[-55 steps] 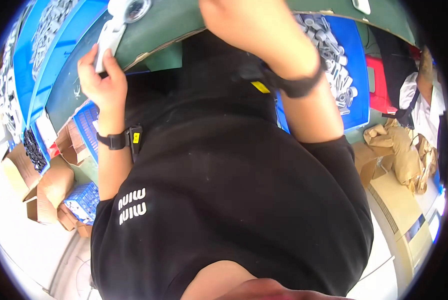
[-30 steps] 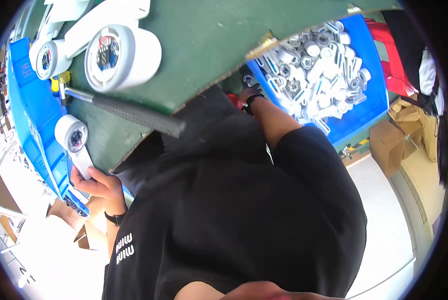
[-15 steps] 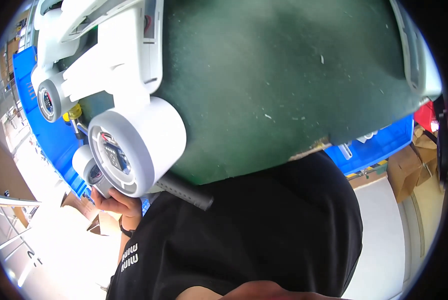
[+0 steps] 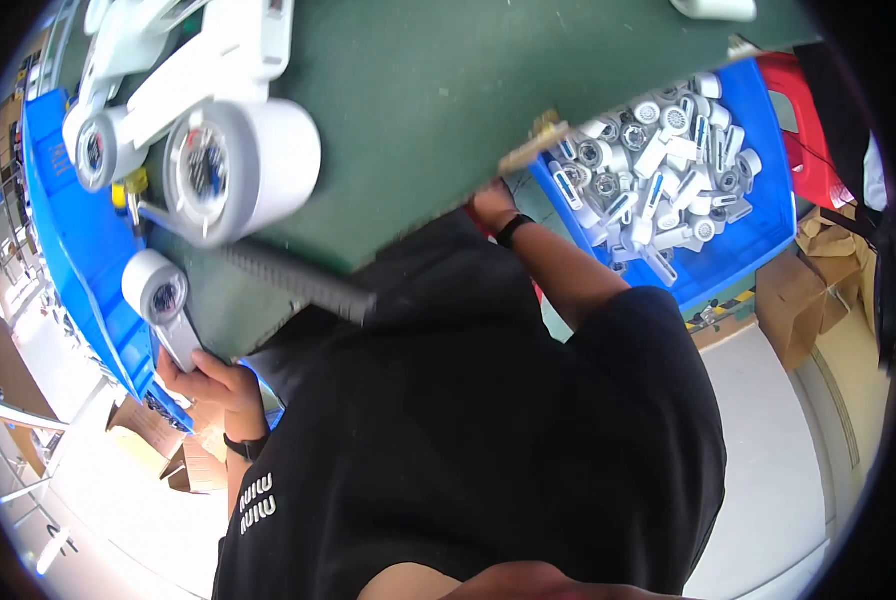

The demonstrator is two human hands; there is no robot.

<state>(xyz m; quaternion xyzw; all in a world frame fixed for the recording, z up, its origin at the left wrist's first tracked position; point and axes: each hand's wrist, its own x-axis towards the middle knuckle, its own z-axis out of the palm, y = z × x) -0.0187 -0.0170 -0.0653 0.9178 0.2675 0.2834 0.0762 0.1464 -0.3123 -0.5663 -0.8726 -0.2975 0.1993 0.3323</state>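
Observation:
At the table's left edge, my left hand (image 4: 213,383) is closed around the handle of a white and grey handheld fan (image 4: 156,287), whose round head points up and away with its inner parts showing. My right hand (image 4: 493,205) is at the table's near edge, left of the blue bin; its fingers are hidden. Several larger white fan bodies lie at the upper left of the green table (image 4: 408,130), the nearest (image 4: 283,155) with a circuit board in its open round end. A dark ribbed strip (image 4: 303,282) sticks out over the near edge.
A blue bin (image 4: 783,215) full of white and grey fan parts stands at the right, beside a red stool (image 4: 788,100) and a cardboard box (image 4: 803,300). Another blue bin (image 4: 78,270) runs along the left. A yellow-handled tool (image 4: 133,188) lies beside the fan bodies.
The view has shifted, bringing the right-hand bin and its contents into sight. My right arm now shows, reaching to the table edge. My left hand still holds the handheld fan, now less hidden.

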